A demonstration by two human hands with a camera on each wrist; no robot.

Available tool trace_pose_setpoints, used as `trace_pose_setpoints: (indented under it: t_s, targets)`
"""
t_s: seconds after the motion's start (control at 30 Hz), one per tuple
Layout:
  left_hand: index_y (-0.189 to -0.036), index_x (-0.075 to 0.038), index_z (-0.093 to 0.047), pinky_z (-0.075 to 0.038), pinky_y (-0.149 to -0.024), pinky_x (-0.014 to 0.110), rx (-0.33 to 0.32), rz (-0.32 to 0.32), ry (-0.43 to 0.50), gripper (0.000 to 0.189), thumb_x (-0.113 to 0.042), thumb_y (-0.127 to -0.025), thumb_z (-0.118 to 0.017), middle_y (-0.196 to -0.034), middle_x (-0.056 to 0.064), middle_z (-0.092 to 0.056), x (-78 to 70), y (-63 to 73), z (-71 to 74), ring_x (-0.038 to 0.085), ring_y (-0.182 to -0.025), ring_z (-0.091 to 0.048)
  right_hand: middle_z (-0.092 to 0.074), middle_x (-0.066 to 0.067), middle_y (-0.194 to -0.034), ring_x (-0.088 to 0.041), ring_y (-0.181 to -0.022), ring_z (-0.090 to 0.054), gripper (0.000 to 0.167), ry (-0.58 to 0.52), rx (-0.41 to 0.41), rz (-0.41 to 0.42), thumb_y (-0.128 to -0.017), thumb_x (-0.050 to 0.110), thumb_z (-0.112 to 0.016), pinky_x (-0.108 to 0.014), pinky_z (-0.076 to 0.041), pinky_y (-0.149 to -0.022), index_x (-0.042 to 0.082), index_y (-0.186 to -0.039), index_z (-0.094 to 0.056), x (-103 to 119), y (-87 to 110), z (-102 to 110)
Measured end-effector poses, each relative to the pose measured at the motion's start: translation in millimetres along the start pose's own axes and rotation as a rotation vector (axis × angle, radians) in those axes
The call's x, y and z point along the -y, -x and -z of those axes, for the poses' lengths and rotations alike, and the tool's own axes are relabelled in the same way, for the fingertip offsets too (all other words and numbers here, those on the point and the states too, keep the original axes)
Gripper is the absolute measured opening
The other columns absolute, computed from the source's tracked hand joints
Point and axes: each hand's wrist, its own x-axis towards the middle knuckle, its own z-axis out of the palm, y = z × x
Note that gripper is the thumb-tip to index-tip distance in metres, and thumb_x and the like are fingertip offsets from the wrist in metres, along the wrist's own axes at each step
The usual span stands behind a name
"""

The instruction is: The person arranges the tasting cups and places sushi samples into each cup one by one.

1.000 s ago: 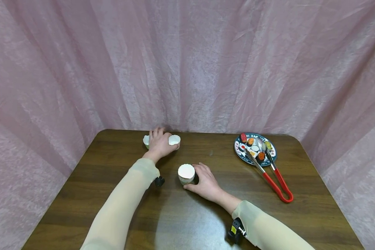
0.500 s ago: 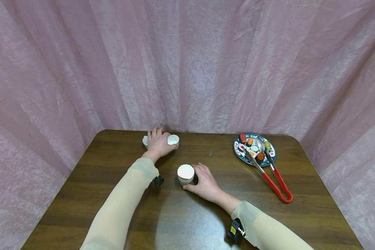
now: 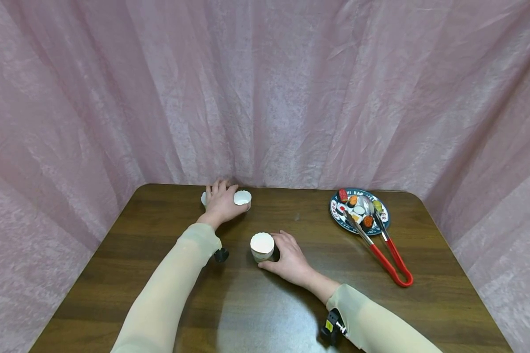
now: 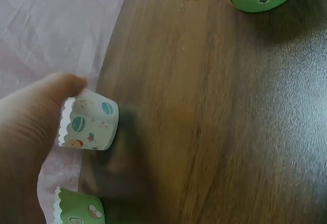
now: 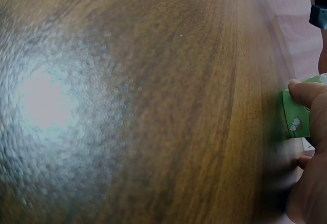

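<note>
At the back left of the table, my left hand (image 3: pixel 221 205) grips a white paper baking cup (image 4: pixel 94 124) printed with macarons, its thumb along the scalloped rim in the left wrist view. A green baking cup (image 4: pixel 80 208) stands close by; in the head view my left fingers partly cover it. Nearer the middle, my right hand (image 3: pixel 290 260) curls round another green baking cup (image 5: pixel 296 112), thumb at its near side and fingers at its far side. This cup stands upright, its white inside (image 3: pixel 262 242) facing up. Some left fingers are hidden in the wrist view.
A patterned round plate (image 3: pixel 335 215) with several sushi pieces is at the back right. Red-handled tongs (image 3: pixel 397 264) lean on it, handles toward me. A pink curtain (image 3: pixel 265 98) hangs behind the wooden table (image 3: pixel 433 304).
My left hand has shifted slightly left with the white baking cup, covering more of the cup beside it. The right hand and its cup have stayed nearly still.
</note>
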Motion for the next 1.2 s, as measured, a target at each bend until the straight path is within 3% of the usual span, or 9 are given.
trace_pose_setpoints:
  t_s: [0.2,0.47,0.7,0.97,1.2]
  targets:
    - [-0.158,-0.015,-0.038,0.002,-0.12,0.063,-0.021,-0.019,0.026,0.088,-0.071,-0.093,-0.053,-0.167,0.018,-0.018,4.3,-2.9,13.8,0.041,-0.154,-0.003,-0.057,-0.014,-0.142,-0.04,-0.145,-0.035,0.074,-0.004,0.004,-0.008,-0.076,0.038,-0.09,-0.055,-0.029,-0.117,0.007,-0.137,-0.059,1,0.3,1]
    - [-0.155,-0.013,-0.043,0.004,-0.121,0.061,-0.104,-0.066,0.087,0.084,-0.071,-0.096,-0.048,-0.166,0.019,-0.021,7.3,-1.3,40.1,0.041,-0.154,-0.004,-0.057,-0.013,-0.142,-0.039,-0.145,-0.035,0.074,-0.007,-0.001,-0.016,-0.076,0.037,-0.09,-0.056,-0.029,-0.117,0.007,-0.136,-0.06,1,-0.1,2]
    - [-0.154,-0.014,-0.046,0.003,-0.121,0.061,-0.124,-0.113,0.123,0.081,-0.07,-0.096,-0.049,-0.167,0.017,-0.021,8.7,6.6,51.5,0.04,-0.154,-0.002,-0.057,-0.014,-0.142,-0.039,-0.145,-0.035,0.074,-0.012,0.0,-0.014,-0.076,0.036,-0.09,-0.055,-0.03,-0.117,0.007,-0.136,-0.059,1,-0.4,1]
    - [-0.155,-0.017,-0.045,0.002,-0.121,0.06,-0.102,-0.193,0.16,0.084,-0.075,-0.094,-0.048,-0.168,0.013,-0.018,0.2,15.1,61.4,0.037,-0.155,-0.001,-0.057,-0.013,-0.141,-0.039,-0.145,-0.036,0.074,-0.004,0.0,-0.007,-0.076,0.037,-0.09,-0.054,-0.029,-0.117,0.008,-0.136,-0.06,2,-0.4,1]
    - [-0.157,-0.02,-0.042,0.002,-0.121,0.061,-0.023,-0.268,0.198,0.081,-0.07,-0.095,-0.053,-0.17,0.005,-0.015,-16.3,29.6,73.7,0.026,-0.156,0.007,-0.058,-0.014,-0.141,-0.039,-0.145,-0.036,0.073,-0.011,-0.001,-0.007,-0.076,0.036,-0.09,-0.055,-0.029,-0.117,0.007,-0.136,-0.06,3,0.7,2]
